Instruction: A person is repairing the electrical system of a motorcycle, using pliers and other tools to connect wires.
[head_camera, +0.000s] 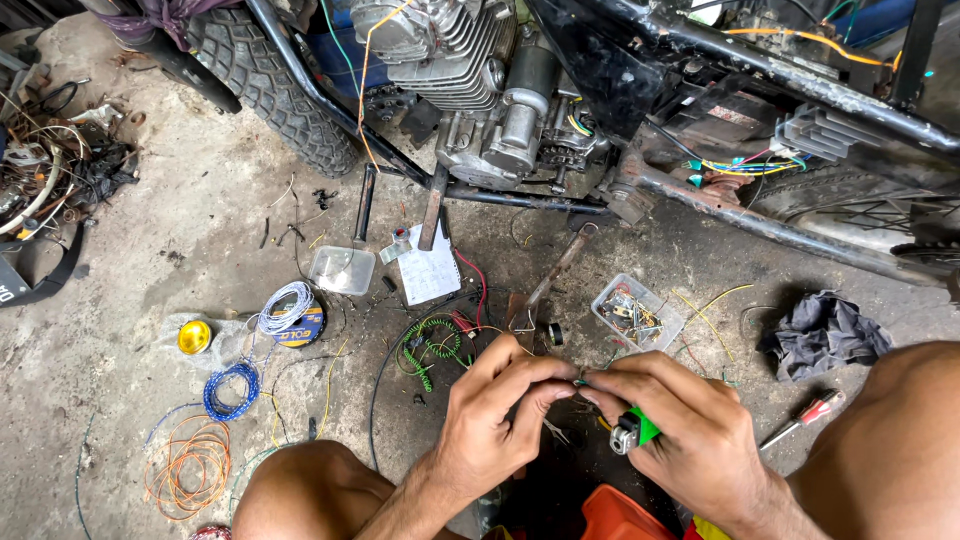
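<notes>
My left hand (500, 415) and my right hand (690, 425) meet at their fingertips just above the concrete floor, pinching a thin wire (581, 380) between them. A green lighter (634, 430) is tucked in my right hand's lower fingers. Loose wires, among them a green coiled wire (432, 345), lie on the floor just beyond my hands. My bare knees frame the view at the bottom left and at the right.
A stripped motorcycle with its engine (480, 80) and front tyre (270, 80) stands across the top. On the floor lie two clear plastic boxes (342, 270) (636, 312), a paper sheet (430, 272), wire coils (232, 388), a yellow lens (194, 337), a grey rag (822, 335) and a red-handled screwdriver (805, 418).
</notes>
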